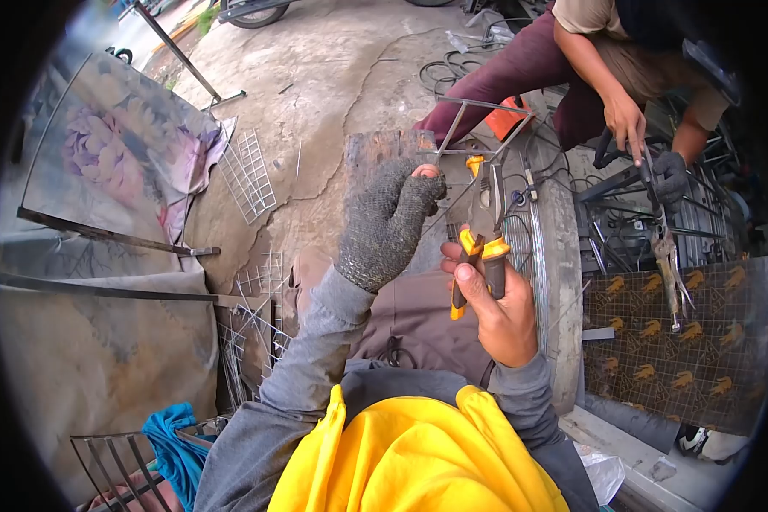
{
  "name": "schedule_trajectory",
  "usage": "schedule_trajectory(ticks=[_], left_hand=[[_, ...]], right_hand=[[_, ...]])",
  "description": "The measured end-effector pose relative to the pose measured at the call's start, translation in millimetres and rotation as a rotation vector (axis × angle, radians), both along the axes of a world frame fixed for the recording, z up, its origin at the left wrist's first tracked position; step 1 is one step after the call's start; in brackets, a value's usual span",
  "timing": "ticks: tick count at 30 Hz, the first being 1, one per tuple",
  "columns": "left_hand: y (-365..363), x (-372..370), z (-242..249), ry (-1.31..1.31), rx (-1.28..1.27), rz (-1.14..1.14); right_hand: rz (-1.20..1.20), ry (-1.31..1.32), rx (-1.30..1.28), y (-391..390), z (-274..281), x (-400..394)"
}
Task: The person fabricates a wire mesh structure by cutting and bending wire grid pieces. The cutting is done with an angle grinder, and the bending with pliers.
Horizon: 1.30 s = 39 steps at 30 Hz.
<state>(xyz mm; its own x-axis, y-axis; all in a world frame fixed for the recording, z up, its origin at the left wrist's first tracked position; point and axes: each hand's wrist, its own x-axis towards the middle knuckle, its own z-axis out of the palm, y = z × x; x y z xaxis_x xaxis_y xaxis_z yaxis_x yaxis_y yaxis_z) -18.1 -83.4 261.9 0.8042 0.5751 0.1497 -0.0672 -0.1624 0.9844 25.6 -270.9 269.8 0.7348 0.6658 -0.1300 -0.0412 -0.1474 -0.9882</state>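
Note:
My left hand (386,224) wears a grey knit fingerless glove and pinches a thin wire (455,194) near a worn wooden block (375,147). My right hand (497,305), bare, grips pliers (485,224) with orange and black handles, jaws pointing up toward a thin metal rod frame (483,106). Both hands are raised close together above my lap, over a yellow garment (410,456).
Another person (631,60) crouches at the upper right, holding locking pliers (667,264) over metal bars. Wire mesh panels (249,172) lie on the cracked concrete. A mesh sheet on patterned cloth (683,341) lies to the right, floral fabric (119,145) to the left.

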Motion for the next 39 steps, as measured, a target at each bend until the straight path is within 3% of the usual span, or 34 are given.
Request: schedule_trajectory(ticks=[3, 6, 9, 11, 14, 18, 21, 23, 24, 27, 29, 30, 32, 34, 35, 37, 39], left_hand=[[-1.9, 0.7, -2.2, -0.023, -0.004, -0.027], [-3.7, 3.7, -9.5, -0.059, 0.057, -0.017], [-6.9, 4.4, -13.8, -0.076, 0.123, -0.012], [-9.4, 3.9, -11.8, -0.048, 0.147, 0.005], [-11.0, 3.2, -11.8, -0.076, 0.127, -0.020], [-12.1, 2.0, -6.4, -0.056, 0.171, -0.017], [-8.7, 0.9, 4.2, -0.008, 0.369, -0.064], [-14.5, 5.3, 3.2, -0.171, 0.277, 0.110], [-14.0, 3.8, 16.5, -0.149, 0.001, 0.023], [-4.7, 2.9, 54.2, -0.044, -0.059, -0.216], [4.0, -0.9, 71.0, 0.027, -0.141, -0.383], [11.0, -2.5, 73.2, -0.010, -0.007, -0.447], [33.0, -10.2, 69.1, -0.008, -0.005, -0.540], [36.1, -5.9, 36.4, -0.490, -0.375, -0.633], [39.0, -2.2, 37.5, -0.490, -0.378, -0.644], [27.5, 15.9, 79.6, -0.374, -0.723, -0.900], [31.5, 5.4, 75.4, -0.348, -0.861, -0.824]], right_hand=[[-0.067, -0.007, 0.085, 4.0, 1.1, -1.9], [0.092, 0.001, -0.053, -3.1, 1.3, 6.2], [0.078, 0.025, -0.062, -1.2, 3.5, 3.4], [-0.071, -0.004, 0.060, 3.6, 3.6, -1.1], [-0.053, -0.027, -0.065, -1.6, 5.7, 3.1], [-0.076, -0.091, -0.036, -1.6, -8.5, 8.6], [-0.114, -0.131, 0.008, 0.3, -10.5, 7.4], [-0.051, 0.058, 0.045, -0.7, -3.0, 8.3], [-0.007, 0.080, -0.014, -4.0, -0.4, 12.5], [0.017, -0.256, -0.021, -4.9, 2.7, 9.4], [0.041, -0.232, 0.010, -4.2, -0.6, 7.5], [0.045, -0.231, 0.027, -2.7, -4.0, 7.4], [0.053, -0.250, 0.064, -2.3, -9.4, 7.4], [0.076, -0.265, 0.095, -2.3, -11.7, 7.0], [0.112, -0.279, 0.124, -2.0, -12.3, 6.2], [0.173, -0.292, 0.146, 0.0, -14.8, 4.3], [0.173, -0.292, 0.131, 3.4, -14.9, 2.9]])
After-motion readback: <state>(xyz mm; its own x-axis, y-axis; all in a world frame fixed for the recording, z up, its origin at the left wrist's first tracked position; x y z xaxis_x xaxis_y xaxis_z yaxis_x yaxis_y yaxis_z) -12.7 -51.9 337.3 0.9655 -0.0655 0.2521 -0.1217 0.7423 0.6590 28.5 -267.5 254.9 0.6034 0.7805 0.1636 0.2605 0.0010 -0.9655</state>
